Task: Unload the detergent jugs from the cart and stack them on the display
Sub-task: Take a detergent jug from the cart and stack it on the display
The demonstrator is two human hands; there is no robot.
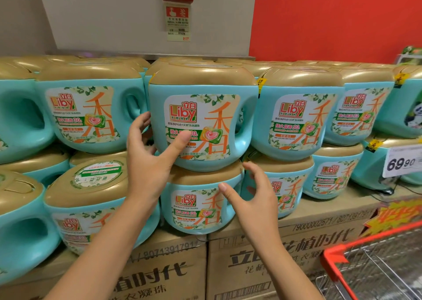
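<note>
Head view: top jug going onto the display stack, tipping risk.

Display (319,231) of cardboard cartons carries two tiers of teal jugs; the cart (335,257) rim shows at lower right, contents not visible. Top jug (203,117) sits on the domed lid of the lower jug (196,206). Left hand (146,160) holds its left flank, fingers curled round the side, thumb pressed on the label. Right hand (255,201) is spread wide, holds nothing, near the jug's base. Judgement: small footing; released off-centre, the jug could rock forward and fall, since the right hand gives no support.
</note>
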